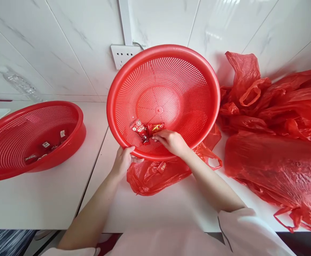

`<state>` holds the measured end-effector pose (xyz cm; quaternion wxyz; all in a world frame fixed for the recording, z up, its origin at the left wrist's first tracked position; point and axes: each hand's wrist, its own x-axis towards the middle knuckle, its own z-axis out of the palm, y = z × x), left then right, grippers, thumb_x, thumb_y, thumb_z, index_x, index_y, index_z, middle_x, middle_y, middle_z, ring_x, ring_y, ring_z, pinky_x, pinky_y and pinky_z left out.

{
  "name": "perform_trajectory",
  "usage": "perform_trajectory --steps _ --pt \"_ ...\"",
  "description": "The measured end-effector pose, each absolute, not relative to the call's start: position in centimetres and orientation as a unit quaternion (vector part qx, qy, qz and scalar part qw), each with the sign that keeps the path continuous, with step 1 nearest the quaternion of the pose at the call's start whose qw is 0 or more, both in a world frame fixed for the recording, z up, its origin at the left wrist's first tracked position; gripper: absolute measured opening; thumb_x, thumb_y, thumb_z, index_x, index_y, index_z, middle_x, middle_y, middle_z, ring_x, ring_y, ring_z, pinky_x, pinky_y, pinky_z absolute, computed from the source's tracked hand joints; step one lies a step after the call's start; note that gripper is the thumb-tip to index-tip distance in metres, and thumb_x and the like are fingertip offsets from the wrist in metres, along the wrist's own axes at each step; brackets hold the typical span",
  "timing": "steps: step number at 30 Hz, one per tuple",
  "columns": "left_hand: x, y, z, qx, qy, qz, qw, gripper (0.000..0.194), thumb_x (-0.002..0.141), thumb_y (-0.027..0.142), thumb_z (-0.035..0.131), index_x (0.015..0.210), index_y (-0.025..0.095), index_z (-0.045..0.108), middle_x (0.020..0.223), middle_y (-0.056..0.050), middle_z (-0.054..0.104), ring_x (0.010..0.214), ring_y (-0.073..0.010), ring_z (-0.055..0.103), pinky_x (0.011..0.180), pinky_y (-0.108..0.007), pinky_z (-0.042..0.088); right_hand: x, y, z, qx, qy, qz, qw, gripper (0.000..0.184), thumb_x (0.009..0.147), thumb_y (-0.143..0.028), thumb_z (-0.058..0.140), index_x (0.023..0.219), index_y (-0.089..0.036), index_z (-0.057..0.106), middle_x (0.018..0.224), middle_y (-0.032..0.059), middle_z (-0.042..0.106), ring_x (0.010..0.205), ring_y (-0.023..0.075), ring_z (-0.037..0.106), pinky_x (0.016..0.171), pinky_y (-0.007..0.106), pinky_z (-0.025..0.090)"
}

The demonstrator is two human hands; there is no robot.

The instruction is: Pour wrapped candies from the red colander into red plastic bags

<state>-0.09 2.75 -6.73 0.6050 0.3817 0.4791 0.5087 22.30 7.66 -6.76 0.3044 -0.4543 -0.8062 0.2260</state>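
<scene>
A large red perforated plastic basket (159, 76) is tilted toward me, its inside in full view. My left hand (122, 161) grips the near-left rim, thumb on top and fingers underneath. Inside the basket, my right hand (171, 142) has its fingertips pinched at the edge of a small red packet (155, 128) with yellow-green print. Beside it, low on the basket's wall, lies another red snack packet (139, 128) with white lettering. Under the basket is a red plastic bag (150, 181), with a small printed wrapper showing on it.
At left stands a second red basket (72, 142) holding a few small packets. Red plastic bags (273, 149) are heaped at right. A clear plastic bottle (22, 84) leans by the tiled wall, and a power socket (116, 55) sits behind the basket. The white table (158, 213) has a seam.
</scene>
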Motion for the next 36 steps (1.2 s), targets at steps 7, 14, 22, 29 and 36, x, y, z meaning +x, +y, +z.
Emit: perform_trajectory --steps 7,14,22,29,36 --pt "-0.7 3.2 -6.0 0.375 0.494 0.534 0.575 0.03 0.078 0.028 0.06 0.105 0.019 0.053 0.105 -0.006 0.063 0.085 -0.0228 0.067 0.06 -0.038 0.062 23.2 8.1 -5.4 -0.377 -0.449 0.67 0.455 0.036 0.076 -0.049 0.073 0.09 -0.017 0.064 0.08 0.0043 0.071 0.071 0.0161 0.07 0.07 0.03 0.06" --pt "-1.2 3.6 -6.0 0.368 0.498 0.55 0.561 0.03 0.077 0.028 0.059 0.105 0.018 0.052 0.097 -0.006 0.065 0.08 -0.0223 0.068 0.058 -0.035 0.061 23.5 7.6 -4.8 -0.34 -0.457 0.677 0.466 0.04 0.069 -0.031 0.082 0.101 -0.017 0.063 0.089 0.0013 0.07 0.074 0.0097 0.068 0.069 0.02 0.06" --pt "-1.7 4.1 -6.5 0.361 0.502 0.566 0.545 0.024 0.077 0.028 0.058 0.098 0.017 0.054 0.09 -0.003 0.065 0.077 -0.0218 0.069 0.059 -0.037 0.062 24.2 6.9 -3.9 -0.283 -0.564 0.66 0.408 0.029 0.079 -0.029 0.075 0.099 -0.018 0.057 0.087 -0.0003 0.067 0.076 0.0103 0.065 0.071 0.024 0.056" --pt "-1.5 4.2 -6.5 0.34 0.512 0.57 0.546 0.024 0.076 0.029 0.059 0.097 0.018 0.052 0.083 -0.002 0.064 0.071 -0.0193 0.068 0.059 -0.035 0.061 26.1 5.1 -0.5 -0.237 -0.79 0.557 0.098 0.019 0.087 -0.028 0.062 0.1 -0.017 0.068 0.094 0.0039 0.072 0.086 0.0155 0.067 0.079 0.027 0.052" --pt "-1.3 4.0 -6.2 0.342 0.502 0.57 0.554 0.029 0.075 0.028 0.06 0.102 0.019 0.052 0.09 -0.003 0.065 0.074 -0.0197 0.068 0.058 -0.034 0.061 25.6 4.0 -2.1 -0.356 -0.869 0.34 0.049 0.043 0.079 0.001 0.047 0.093 -0.027 0.076 0.094 -0.0003 0.074 0.088 0.0182 0.067 0.082 0.029 0.05"
